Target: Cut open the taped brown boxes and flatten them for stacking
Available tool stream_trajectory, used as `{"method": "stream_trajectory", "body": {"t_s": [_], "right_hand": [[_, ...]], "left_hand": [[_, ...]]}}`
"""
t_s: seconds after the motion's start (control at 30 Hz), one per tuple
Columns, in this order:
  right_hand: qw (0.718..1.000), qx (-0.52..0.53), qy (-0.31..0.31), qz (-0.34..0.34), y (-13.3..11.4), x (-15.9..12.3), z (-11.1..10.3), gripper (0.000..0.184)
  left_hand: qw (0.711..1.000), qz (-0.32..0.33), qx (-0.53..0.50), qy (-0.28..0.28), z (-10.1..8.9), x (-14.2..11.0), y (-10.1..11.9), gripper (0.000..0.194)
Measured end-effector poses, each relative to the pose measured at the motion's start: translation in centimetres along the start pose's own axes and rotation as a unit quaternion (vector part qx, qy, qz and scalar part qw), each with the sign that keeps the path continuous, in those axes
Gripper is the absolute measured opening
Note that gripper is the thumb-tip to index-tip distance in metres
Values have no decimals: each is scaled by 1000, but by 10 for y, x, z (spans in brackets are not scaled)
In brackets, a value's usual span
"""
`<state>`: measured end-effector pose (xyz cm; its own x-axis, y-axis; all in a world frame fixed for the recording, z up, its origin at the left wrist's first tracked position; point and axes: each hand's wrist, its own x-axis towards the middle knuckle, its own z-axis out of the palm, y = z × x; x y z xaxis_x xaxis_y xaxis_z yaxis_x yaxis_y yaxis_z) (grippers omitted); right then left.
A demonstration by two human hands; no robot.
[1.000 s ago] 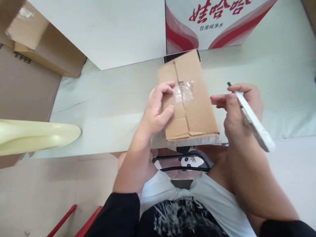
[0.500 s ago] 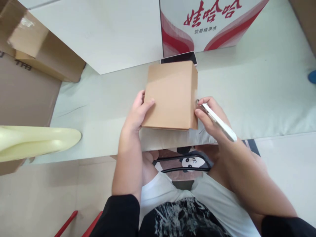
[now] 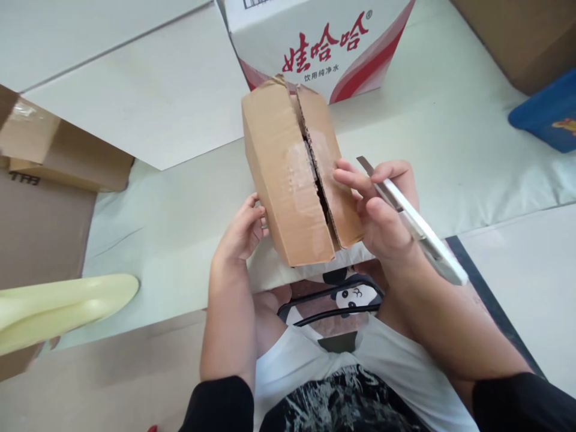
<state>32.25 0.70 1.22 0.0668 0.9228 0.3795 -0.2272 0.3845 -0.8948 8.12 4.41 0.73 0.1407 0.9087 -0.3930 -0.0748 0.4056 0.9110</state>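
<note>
A brown cardboard box (image 3: pixel 279 180) is tilted in front of me, its taped side turned up. A ragged slit runs between its two flaps, with a dark gap inside. At the box's lower left side, my left hand (image 3: pixel 240 228) has its fingers curled against the cardboard. My right hand (image 3: pixel 387 210) is closed round a white utility knife (image 3: pixel 418 225), its blade out and pointing up and left, clear of the box. Fingers of that same hand also touch the right flap.
Behind the box stand a white carton with red lettering (image 3: pixel 315 54) and a plain white box (image 3: pixel 144 108). Larger brown cartons (image 3: pixel 49 222) are at the left, near a pale yellow plastic object (image 3: pixel 72 306). A blue object (image 3: pixel 546 114) lies at the right on the pale cloth-covered table (image 3: pixel 450 156).
The box has been turned over from its plain face so that the slit flaps show. My right hand now touches the flap, still holding the knife. The view has shifted.
</note>
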Motion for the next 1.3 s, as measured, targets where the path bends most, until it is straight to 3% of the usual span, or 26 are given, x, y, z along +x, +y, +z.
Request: {"method": "stream_trajectory", "body": {"t_s": [0.17,0.4,0.47,0.57,0.63,0.7,0.87,1.1,1.3], "right_hand": [[999,-27,-19,-36,3,-2,-4,27],[999,-33,-5,38,6,0,-9,38],[998,-43,-24,45,8,0,-11,38],[992,-72,-97,43,11,-2,-12,35],[982,-109,-144,49,12,-3,-10,33],[976,-137,-163,48,11,-3,-9,31],[979,-139,-148,23,11,-2,-7,25],[981,-145,-127,27,16,-1,0,26],[977,-191,-96,-13,14,-2,5,23]], "left_hand": [[999,4,-26,19,5,4,-2,44],[1000,-18,-16,11,0,11,-11,52],[997,41,16,67,1,14,-14,60],[957,235,68,158,1,17,-16,68],[936,314,93,126,0,16,-15,64],[923,350,146,69,-3,13,-13,60],[860,411,300,31,-6,3,-13,58],[848,402,343,40,-1,-9,-12,60],[843,406,349,54,2,-10,-11,70]]}}
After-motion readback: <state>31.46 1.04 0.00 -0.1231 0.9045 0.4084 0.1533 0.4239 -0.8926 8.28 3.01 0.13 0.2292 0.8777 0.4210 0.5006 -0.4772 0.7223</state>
